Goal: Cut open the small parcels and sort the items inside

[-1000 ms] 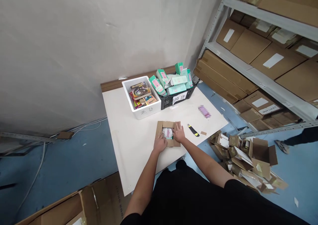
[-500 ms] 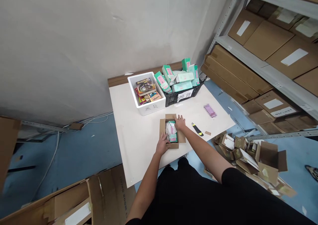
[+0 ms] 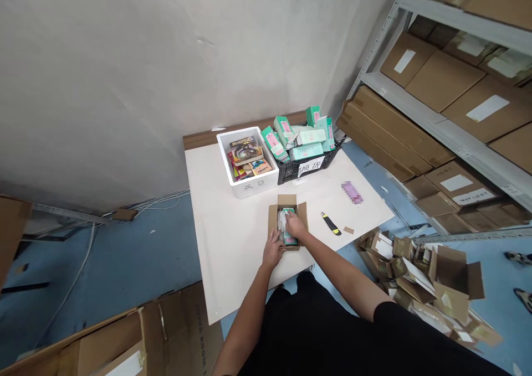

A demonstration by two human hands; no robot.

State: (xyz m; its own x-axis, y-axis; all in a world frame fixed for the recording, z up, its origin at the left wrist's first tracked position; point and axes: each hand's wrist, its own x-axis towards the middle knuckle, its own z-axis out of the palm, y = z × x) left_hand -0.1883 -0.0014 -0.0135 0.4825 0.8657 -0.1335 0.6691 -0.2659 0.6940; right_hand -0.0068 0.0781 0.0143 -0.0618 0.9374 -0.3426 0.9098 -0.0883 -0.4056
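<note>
A white surface (image 3: 224, 243) carries a black plastic crate (image 3: 286, 172) of green-and-pink cartons (image 3: 306, 152) and, just beside it, a white foam bin (image 3: 257, 186) of books (image 3: 246, 150). Nearer, an open cardboard box (image 3: 286, 200) holds 1 green-and-white packet (image 3: 290, 240). The right hand (image 3: 295, 225) reaches inside, fingers at the packet; the left hand (image 3: 273, 250) touches the box's near-left edge. Whether either hand's fingers grip, I cannot tell. To the right lies a utility knife (image 3: 331, 224).

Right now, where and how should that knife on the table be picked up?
The knife is probably best gripped by its black middle, from the near right: it lies flat on the table, and what looks like the blade end points far left.
</note>
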